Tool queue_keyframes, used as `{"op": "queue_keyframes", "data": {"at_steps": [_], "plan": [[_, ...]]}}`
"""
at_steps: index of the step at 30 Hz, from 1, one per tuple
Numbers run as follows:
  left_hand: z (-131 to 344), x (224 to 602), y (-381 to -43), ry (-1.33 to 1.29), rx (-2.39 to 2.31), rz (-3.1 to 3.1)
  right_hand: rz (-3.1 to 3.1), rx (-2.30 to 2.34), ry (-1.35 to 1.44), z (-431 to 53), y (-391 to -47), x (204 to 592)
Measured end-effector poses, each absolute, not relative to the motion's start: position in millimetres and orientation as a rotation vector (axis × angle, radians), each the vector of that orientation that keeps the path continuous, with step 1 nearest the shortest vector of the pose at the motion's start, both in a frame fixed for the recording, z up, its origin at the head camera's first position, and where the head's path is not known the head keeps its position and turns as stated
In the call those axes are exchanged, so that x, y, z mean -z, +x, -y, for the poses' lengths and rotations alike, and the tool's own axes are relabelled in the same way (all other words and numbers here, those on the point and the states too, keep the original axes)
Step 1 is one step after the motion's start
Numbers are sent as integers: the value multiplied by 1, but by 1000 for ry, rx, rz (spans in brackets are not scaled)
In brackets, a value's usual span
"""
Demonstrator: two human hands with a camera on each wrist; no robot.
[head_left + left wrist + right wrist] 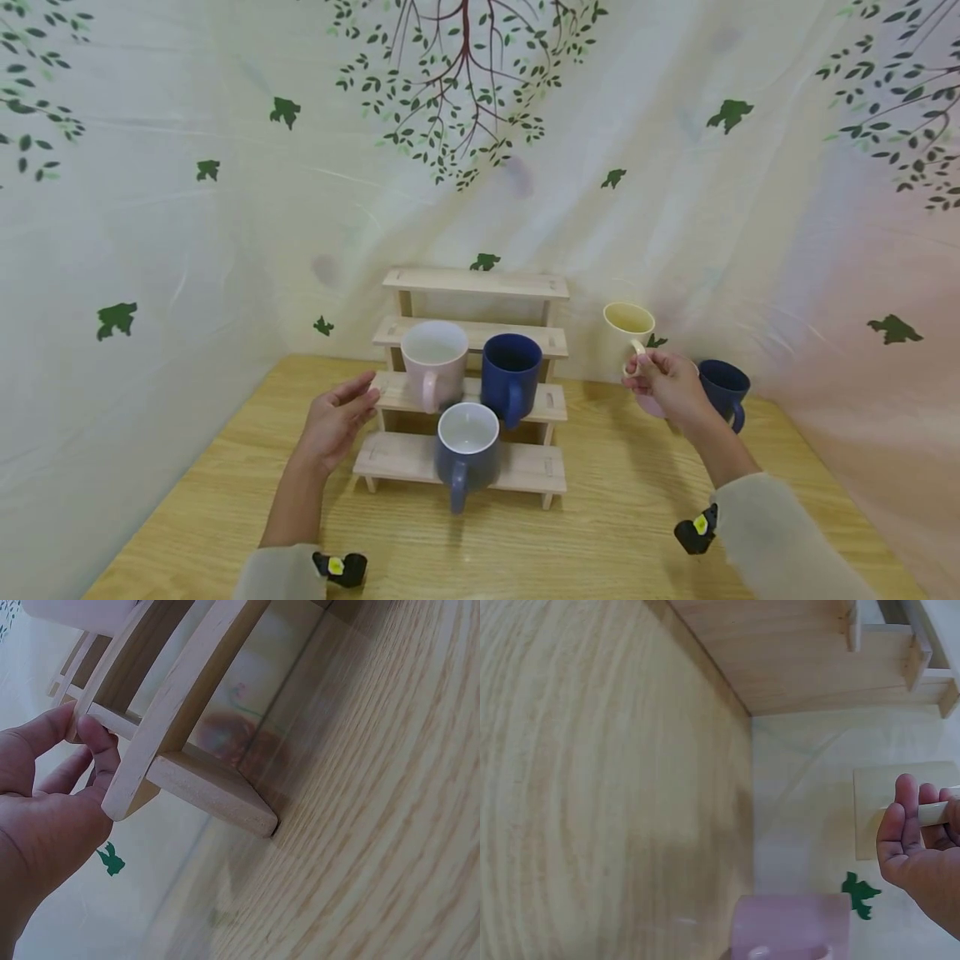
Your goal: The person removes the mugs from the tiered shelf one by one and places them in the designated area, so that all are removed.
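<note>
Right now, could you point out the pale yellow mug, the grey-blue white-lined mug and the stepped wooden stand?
Pale yellow mug [618,343], head view: outer wall.
Grey-blue white-lined mug [481,462], head view: outer wall.
Stepped wooden stand [476,284], head view: top step.

Wooden table [202,508]: stepped rack [525,467], pink mug [791,921], navy mug [723,390].

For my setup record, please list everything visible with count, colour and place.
Table: 1, light brown, foreground
Wooden rack: 1, pale, on table
Rack's pink mug: 1, pink, second-lowest step, left
Rack's blue mug: 1, dark blue, same step, right
Grey-blue mug: 1, grey-blue, lowest step
Yellow mug: 1, pale yellow, held right of rack
Table's pink mug: 1, pink, right side
Table's blue mug: 1, dark blue, far right
Cloth: count unclear, off-white, leaf-printed, behind rack
Wrist cameras: 2, black, one each side
Sleeves: 2, beige, lower edge
Left hand: 1, holding rack's left end
Right hand: 1, gripping yellow mug's handle
</note>
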State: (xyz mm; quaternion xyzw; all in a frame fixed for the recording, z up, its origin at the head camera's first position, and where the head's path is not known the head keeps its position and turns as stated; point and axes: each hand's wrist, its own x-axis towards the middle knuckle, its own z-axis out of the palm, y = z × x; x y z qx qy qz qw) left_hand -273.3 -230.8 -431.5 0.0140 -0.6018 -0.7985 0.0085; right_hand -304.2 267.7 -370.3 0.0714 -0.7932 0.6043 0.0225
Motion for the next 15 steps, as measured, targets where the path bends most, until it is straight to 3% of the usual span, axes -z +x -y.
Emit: {"op": "queue_keyframes", "data": {"at_steps": [15], "plan": [[231, 431, -273, 49, 2503, 1887, 2368, -1986, 177, -267, -313, 427]]}}
